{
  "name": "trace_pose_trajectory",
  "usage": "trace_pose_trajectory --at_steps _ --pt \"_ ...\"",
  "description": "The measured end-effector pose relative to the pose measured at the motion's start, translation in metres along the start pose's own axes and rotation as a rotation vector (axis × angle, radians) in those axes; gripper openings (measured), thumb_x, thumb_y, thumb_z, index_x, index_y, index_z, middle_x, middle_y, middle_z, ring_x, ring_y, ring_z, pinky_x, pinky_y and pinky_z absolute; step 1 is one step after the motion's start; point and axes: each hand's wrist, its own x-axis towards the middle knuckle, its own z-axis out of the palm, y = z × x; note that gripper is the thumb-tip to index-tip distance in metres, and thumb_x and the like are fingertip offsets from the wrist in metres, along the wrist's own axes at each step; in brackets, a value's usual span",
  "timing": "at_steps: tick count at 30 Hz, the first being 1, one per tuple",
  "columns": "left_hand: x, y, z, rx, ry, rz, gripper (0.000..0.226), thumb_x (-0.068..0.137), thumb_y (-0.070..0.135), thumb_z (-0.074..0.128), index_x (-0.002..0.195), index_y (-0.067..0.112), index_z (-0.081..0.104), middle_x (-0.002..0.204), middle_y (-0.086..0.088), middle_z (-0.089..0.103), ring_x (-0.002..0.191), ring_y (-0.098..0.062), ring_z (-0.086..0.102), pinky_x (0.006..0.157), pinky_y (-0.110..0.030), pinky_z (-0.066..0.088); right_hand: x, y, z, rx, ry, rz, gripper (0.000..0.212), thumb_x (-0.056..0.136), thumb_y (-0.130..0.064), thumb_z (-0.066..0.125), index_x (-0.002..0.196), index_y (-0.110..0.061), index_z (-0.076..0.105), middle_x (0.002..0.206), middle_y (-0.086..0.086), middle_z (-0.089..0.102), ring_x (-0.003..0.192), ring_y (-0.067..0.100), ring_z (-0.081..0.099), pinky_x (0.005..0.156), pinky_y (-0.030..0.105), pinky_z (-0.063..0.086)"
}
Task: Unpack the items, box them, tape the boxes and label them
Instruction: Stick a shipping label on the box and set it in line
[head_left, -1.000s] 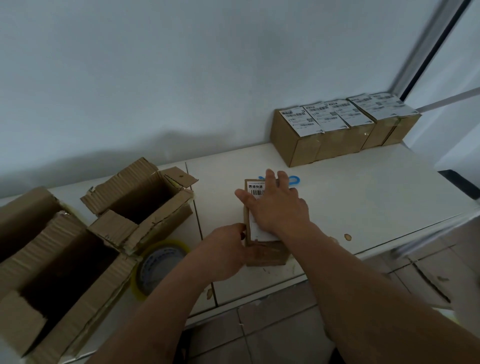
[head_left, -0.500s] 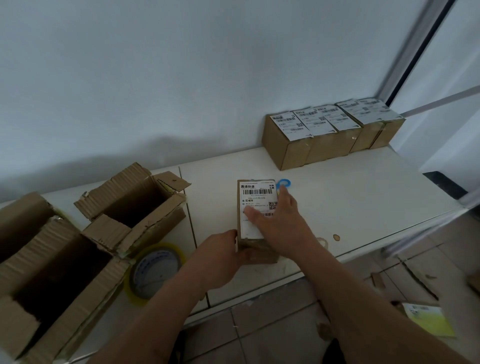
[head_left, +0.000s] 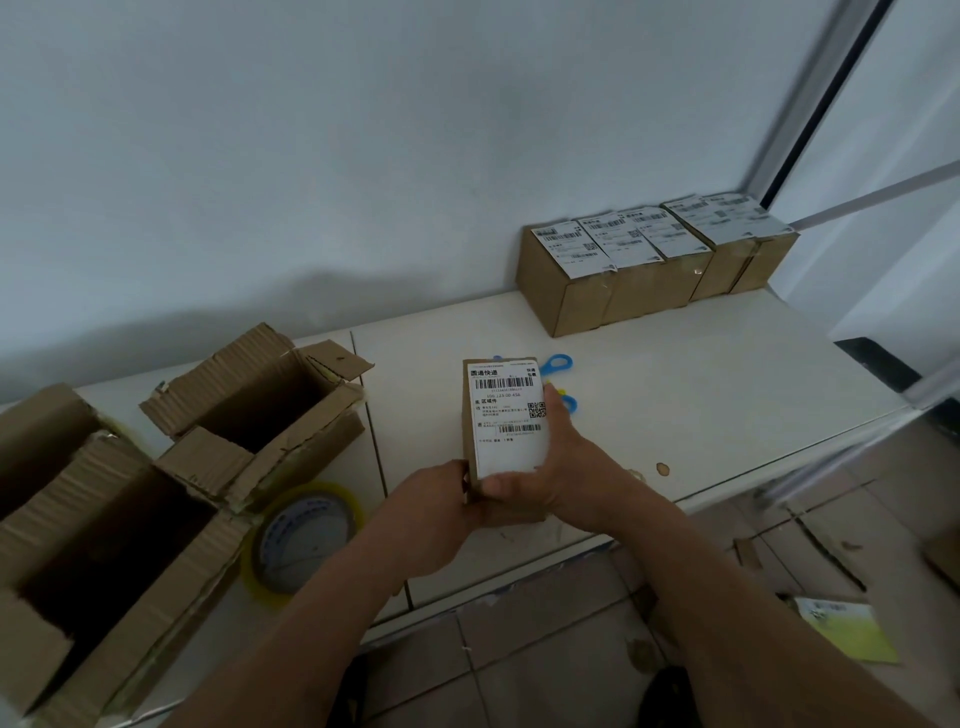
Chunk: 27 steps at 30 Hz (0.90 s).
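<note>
A small brown cardboard box (head_left: 503, 415) with a white shipping label (head_left: 511, 415) on top sits near the front edge of a white worktop (head_left: 701, 384). The person's left hand (head_left: 431, 512) has its grip clamped on the box's near left corner; the right hand (head_left: 550, 467) has its grip wrapped round the near right side, thumb across the label's lower edge. Blue-handled scissors (head_left: 557, 382) lie just behind. Five labelled boxes (head_left: 654, 260) line the wall. At left are two open cartons (head_left: 156, 467) and a tape roll (head_left: 306, 535).

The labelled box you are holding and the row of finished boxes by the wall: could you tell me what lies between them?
In the head view, blue-handled scissors lie just beyond the held box; past them bare white tabletop runs to the row of labelled boxes.
</note>
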Motion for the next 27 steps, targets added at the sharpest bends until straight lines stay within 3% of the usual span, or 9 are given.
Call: trace_pose_trajectory --at_steps 3,5,9,11,14,19,24,27 --pt "0.000 0.001 0.000 0.018 0.040 0.023 0.037 0.100 0.033 0.052 0.134 0.020 0.051 0.133 0.001 0.060 0.114 -0.014 0.057 0.076 -0.013 0.036 0.002 0.005 -0.003 -0.028 -0.053 0.006 0.150 0.049 -0.053 0.090 0.151 -0.039 -0.019 0.149 -0.015 0.037 0.126 0.008 0.049 0.108 0.037 0.044" --pt "0.001 0.001 0.000 0.026 0.049 0.021 0.037 0.099 0.032 0.052 0.134 0.020 0.051 0.132 0.000 0.061 0.113 -0.016 0.058 0.078 -0.015 0.038 0.003 0.005 -0.003 0.004 -0.039 0.002 0.145 0.049 -0.050 0.090 0.153 -0.038 -0.011 0.145 -0.018 0.042 0.125 0.006 0.050 0.108 0.036 0.044" --pt "0.003 -0.001 0.002 0.015 0.078 0.003 0.038 0.098 0.033 0.054 0.134 0.020 0.052 0.130 0.000 0.062 0.110 -0.016 0.059 0.081 -0.019 0.042 -0.003 0.005 -0.001 -0.038 0.066 0.038 0.097 0.062 -0.042 0.090 0.141 -0.029 0.035 0.123 -0.020 0.056 0.107 0.000 0.055 0.095 0.024 0.048" --pt "0.003 -0.001 0.004 0.027 0.098 0.012 0.039 0.098 0.033 0.054 0.136 0.021 0.051 0.131 0.001 0.062 0.111 -0.014 0.059 0.079 -0.015 0.039 -0.008 0.004 0.001 -0.053 0.096 0.056 0.076 0.067 -0.046 0.086 0.128 -0.032 0.043 0.113 -0.025 0.058 0.100 -0.003 0.056 0.082 0.015 0.047" --pt "0.000 -0.001 0.007 0.023 0.144 0.023 0.038 0.099 0.031 0.053 0.136 0.022 0.050 0.129 0.002 0.062 0.109 -0.013 0.059 0.076 -0.013 0.038 -0.014 0.004 0.006 0.039 0.077 0.039 0.065 0.078 -0.052 0.074 0.132 -0.042 0.039 0.114 -0.030 0.057 0.103 -0.001 0.059 0.080 0.018 0.051" --pt "-0.005 -0.003 0.014 -0.007 0.205 0.040 0.037 0.098 0.029 0.056 0.133 0.021 0.051 0.125 0.002 0.064 0.105 -0.013 0.061 0.083 -0.020 0.047 -0.024 -0.006 0.014 0.181 0.100 0.113 0.047 0.094 -0.059 0.047 0.136 -0.055 0.025 0.121 -0.020 0.047 0.107 0.009 0.051 0.074 0.031 0.058" --pt "-0.005 0.000 0.014 -0.002 0.325 0.038 0.040 0.097 0.035 0.055 0.135 0.027 0.049 0.121 0.005 0.063 0.101 -0.010 0.060 0.084 -0.024 0.050 -0.022 -0.016 0.014 0.321 0.150 0.126 0.050 0.096 -0.055 0.046 0.141 -0.053 0.026 0.124 -0.018 0.048 0.111 0.011 0.052 0.082 0.039 0.058" --pt "0.005 0.007 0.009 -0.006 0.392 0.034 0.035 0.097 0.036 0.054 0.131 0.028 0.050 0.117 0.007 0.062 0.095 -0.008 0.059 0.078 -0.021 0.047 -0.010 -0.025 0.008 0.374 0.224 0.157 0.041 0.097 -0.050 0.049 0.133 -0.036 0.039 0.121 -0.011 0.056 0.106 0.012 0.058 0.086 0.041 0.058"
